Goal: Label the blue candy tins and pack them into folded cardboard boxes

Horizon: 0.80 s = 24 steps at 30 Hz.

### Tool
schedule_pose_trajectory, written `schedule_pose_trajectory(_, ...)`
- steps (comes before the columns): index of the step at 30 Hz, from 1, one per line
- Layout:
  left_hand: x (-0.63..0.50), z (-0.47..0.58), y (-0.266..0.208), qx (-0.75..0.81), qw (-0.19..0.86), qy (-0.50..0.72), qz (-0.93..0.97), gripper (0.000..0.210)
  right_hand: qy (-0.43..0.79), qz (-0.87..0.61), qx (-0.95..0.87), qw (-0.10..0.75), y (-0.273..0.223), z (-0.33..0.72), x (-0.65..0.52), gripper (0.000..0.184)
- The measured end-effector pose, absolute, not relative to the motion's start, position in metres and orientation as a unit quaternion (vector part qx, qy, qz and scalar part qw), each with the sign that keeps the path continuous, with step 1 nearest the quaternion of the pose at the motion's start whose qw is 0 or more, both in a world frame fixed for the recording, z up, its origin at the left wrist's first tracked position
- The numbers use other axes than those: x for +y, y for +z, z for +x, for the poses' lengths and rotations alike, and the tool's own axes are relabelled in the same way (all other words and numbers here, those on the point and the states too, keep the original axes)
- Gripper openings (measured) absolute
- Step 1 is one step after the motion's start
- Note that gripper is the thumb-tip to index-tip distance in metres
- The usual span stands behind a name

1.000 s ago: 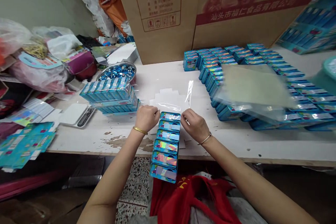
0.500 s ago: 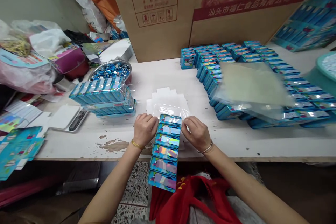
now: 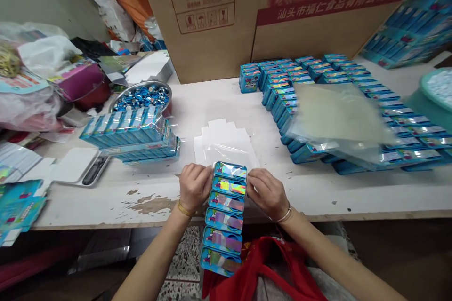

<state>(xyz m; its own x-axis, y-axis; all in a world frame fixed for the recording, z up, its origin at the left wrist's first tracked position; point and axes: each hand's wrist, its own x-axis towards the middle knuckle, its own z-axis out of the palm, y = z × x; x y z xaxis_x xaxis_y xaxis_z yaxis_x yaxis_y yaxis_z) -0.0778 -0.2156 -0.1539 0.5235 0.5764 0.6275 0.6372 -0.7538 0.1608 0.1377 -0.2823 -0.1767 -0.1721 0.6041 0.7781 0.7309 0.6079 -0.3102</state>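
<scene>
A row of several small blue boxes (image 3: pixel 225 218) with shiny labels hangs slightly slanted between my hands, past the table's front edge. Clear plastic film (image 3: pixel 226 154) shows around its upper end, like a bag. My left hand (image 3: pixel 194 188) is closed at the upper left corner, fingers curled on the film's edge. At the upper right corner my right hand (image 3: pixel 268 193) pinches the other side, fingertips partly hidden. Just beyond lies a flat white cut card (image 3: pixel 226 138) on the table.
Wrapped packs of blue boxes (image 3: pixel 130 134) stand left, before a metal bowl (image 3: pixel 115 99) of small blue-and-silver pieces. A digital scale (image 3: pixel 72 164) sits nearer. Many blue boxes (image 3: pixel 277 103) stand right, under translucent sheets (image 3: pixel 339 113). A large carton (image 3: pixel 212 51) rises behind; a green tub (image 3: pixel 429 89) is far right.
Both hands and the row of boxes have come slightly down toward my body, the row hanging a bit straighter. The camera view has shifted slightly. Both hands keep their hold.
</scene>
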Motion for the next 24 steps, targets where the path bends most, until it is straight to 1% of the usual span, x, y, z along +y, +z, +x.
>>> schedule_pose_trajectory(4, -0.222, -0.089, -0.163, -0.3, 0.05, -0.352, -0.885, 0.018, -0.049, -0.429, -0.771, 0.468, -0.18, 0.131, -0.292, 0.014)
schedule_pose_trajectory(7, -0.221, -0.091, -0.171, -0.329, 0.035, -0.346, -0.878, 0.016, -0.044, -0.465, -0.753, 0.464, -0.184, 0.126, -0.292, 0.014)
schedule_pose_trajectory(10, -0.217, -0.087, -0.174, -0.389, 0.015, -0.303, -0.87, 0.013, -0.034, -0.524, -0.721, 0.451, -0.191, 0.125, -0.289, 0.011)
schedule_pose_trajectory(13, -0.215, -0.084, -0.176, -0.407, -0.005, -0.248, -0.879, 0.014, -0.013, -0.584, -0.676, 0.449, -0.202, 0.126, -0.29, 0.006)
schedule_pose_trajectory(16, -0.217, -0.084, -0.178, -0.396, -0.018, -0.225, -0.89, 0.025, 0.02, -0.656, -0.621, 0.428, -0.213, 0.128, -0.292, 0.01)
schedule_pose_trajectory(18, -0.218, -0.086, -0.178, -0.387, -0.02, -0.224, -0.894, 0.029, 0.036, -0.689, -0.608, 0.392, -0.216, 0.129, -0.291, 0.014)
schedule_pose_trajectory(21, -0.218, -0.089, -0.177, -0.361, -0.024, -0.224, -0.905, 0.031, 0.032, -0.701, -0.625, 0.341, -0.216, 0.131, -0.289, 0.018)
schedule_pose_trajectory(24, -0.216, -0.09, -0.176, -0.344, -0.035, -0.225, -0.911, 0.03, 0.012, -0.689, -0.643, 0.335, -0.211, 0.132, -0.288, 0.021)
